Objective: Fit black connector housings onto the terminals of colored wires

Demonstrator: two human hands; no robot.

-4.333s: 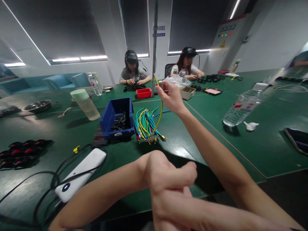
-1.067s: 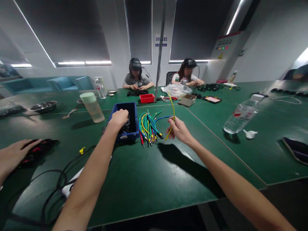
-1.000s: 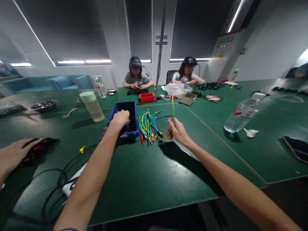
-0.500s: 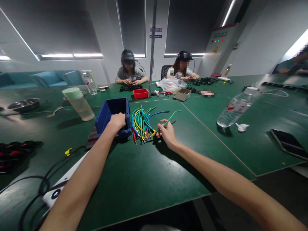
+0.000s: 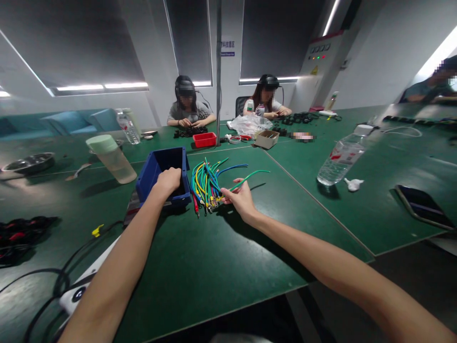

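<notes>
My left hand reaches into the blue plastic bin, near its right wall. Its fingers point down out of sight, so what they hold, if anything, is hidden. My right hand pinches a green wire, whose free end curves off to the right and whose other end is close to the pile. Between the bin and that hand lies a pile of short wires in green, yellow, blue and red, with metal terminals toward me.
Left of the bin stand a green-lidded bottle and a metal bowl. A red tray and cardboard box sit farther back. At right are a water bottle and phone. Co-workers sit across the table.
My right hand has moved slightly left toward the wire pile with the green wire. The left hand stays in the bin. The whole view has shifted a little.
</notes>
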